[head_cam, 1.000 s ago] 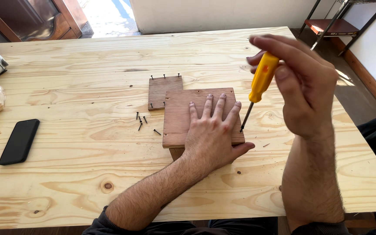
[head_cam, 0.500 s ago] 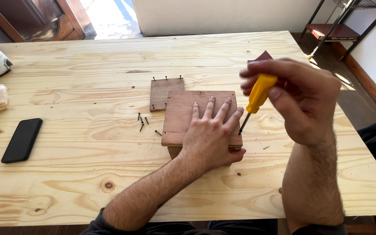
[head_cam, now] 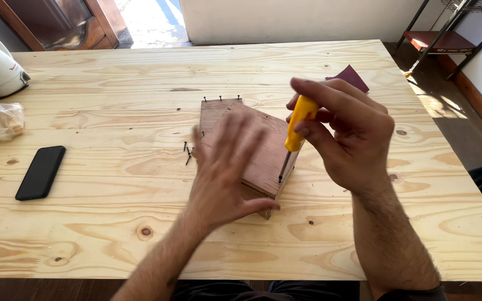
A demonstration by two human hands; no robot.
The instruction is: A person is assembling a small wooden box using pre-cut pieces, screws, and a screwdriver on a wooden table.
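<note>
We are now tilting the reddish-brown wooden box on the pale pine worktop, our flat, empty left hand blurring atop it, while our right hand, clenched on the yellow-handled screwdriver, has dropped its tip to the box's edge.

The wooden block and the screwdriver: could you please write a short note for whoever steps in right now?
Left hand: flat on the wooden block, steadying it; blurred.
Right hand: grips the yellow-handled screwdriver, tip down at the block's near right edge.
A second wooden piece, with screws standing along its far edge, lies behind the block on the table. Loose screws lie to the block's left.
Done: tip set at the edge. Left: whether a screw sits under the tip cannot be told; the loose screws are unused.
</note>
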